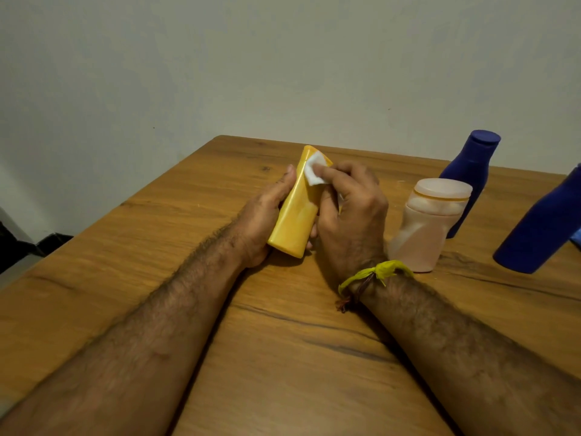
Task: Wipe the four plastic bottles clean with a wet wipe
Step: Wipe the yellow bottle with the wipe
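Four bottles on my wooden desk, two blue bottles far right, pale jar beside them, yellow bottle gripped tilted in my left hand, right hand pressing white wipe onto its upper end

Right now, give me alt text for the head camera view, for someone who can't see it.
A person's left hand holds a yellow bottle tilted over a wooden table while the right hand presses a white wipe near its top. To the right stand a translucent pinkish jar and two dark blue bottles.
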